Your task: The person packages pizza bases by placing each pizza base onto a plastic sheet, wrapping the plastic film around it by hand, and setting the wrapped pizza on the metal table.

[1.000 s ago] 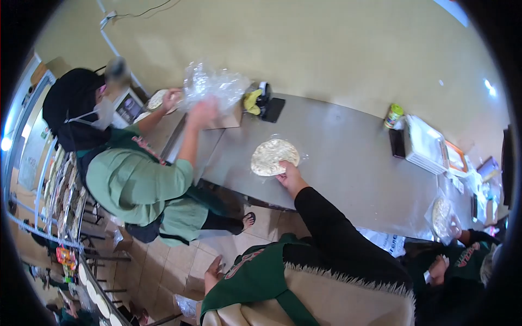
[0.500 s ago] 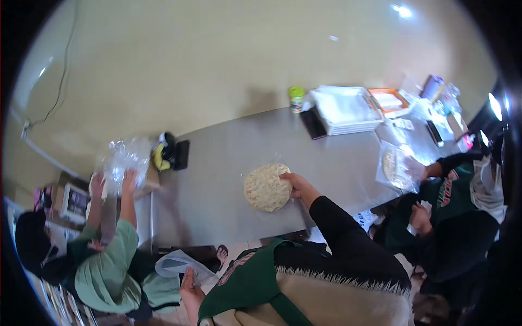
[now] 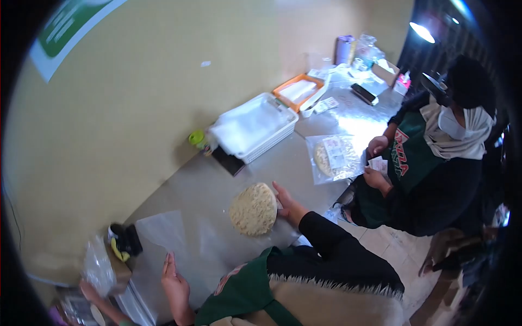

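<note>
A round, pale, flat pizza (image 3: 253,211) with a crumbly-looking topping is at the middle of the metal table. My right hand (image 3: 288,204) grips its right edge, and the pizza looks slightly tilted there; some of the fingers are hidden. To the left, a clear plastic bag (image 3: 162,228) is spread over the tabletop. My left hand (image 3: 175,285) has its fingertips at the near corner of this bag and appears to pinch it.
Stacked white trays (image 3: 255,127), an orange-rimmed tray (image 3: 296,89) and a green-lidded container (image 3: 198,139) line the wall. A bagged pizza (image 3: 324,157) lies before a co-worker (image 3: 429,163) holding small papers. Another person's arm (image 3: 103,304) reaches toward plastic bags (image 3: 99,269) at left.
My view has turned right. My left hand has brought the plastic bag from beside my body up over the table. The right-hand co-worker's hand has left the bagged pizza.
</note>
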Action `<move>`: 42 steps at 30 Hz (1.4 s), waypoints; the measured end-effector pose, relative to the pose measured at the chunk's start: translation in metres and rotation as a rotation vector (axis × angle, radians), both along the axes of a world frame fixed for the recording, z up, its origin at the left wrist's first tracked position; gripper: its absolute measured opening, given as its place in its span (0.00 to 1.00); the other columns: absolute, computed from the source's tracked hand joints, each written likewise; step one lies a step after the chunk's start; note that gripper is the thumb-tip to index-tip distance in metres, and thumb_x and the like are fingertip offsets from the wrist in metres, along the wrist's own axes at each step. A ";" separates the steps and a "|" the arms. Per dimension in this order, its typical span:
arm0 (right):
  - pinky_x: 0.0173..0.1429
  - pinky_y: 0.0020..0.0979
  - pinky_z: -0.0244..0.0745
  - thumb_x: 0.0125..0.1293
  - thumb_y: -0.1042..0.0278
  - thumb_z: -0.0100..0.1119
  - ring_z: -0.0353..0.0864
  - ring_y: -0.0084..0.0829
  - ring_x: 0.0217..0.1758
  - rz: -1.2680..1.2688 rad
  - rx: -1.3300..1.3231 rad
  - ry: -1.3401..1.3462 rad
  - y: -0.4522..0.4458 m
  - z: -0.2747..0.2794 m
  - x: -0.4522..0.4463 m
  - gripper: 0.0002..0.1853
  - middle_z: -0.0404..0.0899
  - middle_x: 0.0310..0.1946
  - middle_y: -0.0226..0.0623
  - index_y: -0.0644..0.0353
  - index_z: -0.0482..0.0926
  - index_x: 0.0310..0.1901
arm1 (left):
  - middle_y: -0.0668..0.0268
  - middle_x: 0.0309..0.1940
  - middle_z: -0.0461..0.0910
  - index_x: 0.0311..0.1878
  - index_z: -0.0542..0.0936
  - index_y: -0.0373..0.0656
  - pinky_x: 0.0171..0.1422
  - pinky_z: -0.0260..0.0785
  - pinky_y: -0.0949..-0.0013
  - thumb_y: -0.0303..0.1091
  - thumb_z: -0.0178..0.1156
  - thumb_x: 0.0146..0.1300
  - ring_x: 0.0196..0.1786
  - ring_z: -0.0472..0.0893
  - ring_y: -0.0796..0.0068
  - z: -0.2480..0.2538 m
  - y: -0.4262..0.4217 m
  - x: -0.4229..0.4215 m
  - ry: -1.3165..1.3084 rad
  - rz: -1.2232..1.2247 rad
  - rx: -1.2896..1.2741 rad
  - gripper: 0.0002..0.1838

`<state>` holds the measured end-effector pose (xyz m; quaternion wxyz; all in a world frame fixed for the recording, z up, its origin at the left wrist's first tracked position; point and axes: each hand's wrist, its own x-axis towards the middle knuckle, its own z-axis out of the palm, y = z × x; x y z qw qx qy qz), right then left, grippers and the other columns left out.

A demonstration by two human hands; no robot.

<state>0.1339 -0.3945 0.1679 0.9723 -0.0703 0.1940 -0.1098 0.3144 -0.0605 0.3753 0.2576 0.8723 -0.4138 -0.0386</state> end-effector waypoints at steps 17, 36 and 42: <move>0.60 0.45 0.64 0.65 0.41 0.30 0.71 0.44 0.53 0.144 -0.430 0.206 -0.008 -0.036 0.043 0.32 0.72 0.50 0.46 0.60 0.64 0.57 | 0.50 0.61 0.59 0.63 0.58 0.37 0.57 0.65 0.65 0.15 0.47 0.46 0.58 0.68 0.55 -0.081 -0.090 0.085 -0.022 0.055 -0.073 0.35; 0.60 0.47 0.62 0.65 0.40 0.29 0.69 0.45 0.55 0.225 -0.272 0.092 0.010 0.005 0.067 0.32 0.70 0.52 0.46 0.60 0.63 0.58 | 0.58 0.67 0.49 0.66 0.49 0.40 0.55 0.67 0.64 0.24 0.50 0.48 0.57 0.68 0.54 -0.088 -0.127 0.071 -0.128 -0.059 0.242 0.39; 0.61 0.47 0.62 0.64 0.40 0.29 0.69 0.46 0.55 0.145 -0.151 0.041 0.033 0.003 0.084 0.33 0.70 0.53 0.46 0.60 0.63 0.58 | 0.62 0.65 0.55 0.64 0.56 0.42 0.54 0.68 0.67 0.23 0.49 0.50 0.55 0.70 0.62 -0.079 -0.107 0.058 -0.149 -0.227 0.241 0.34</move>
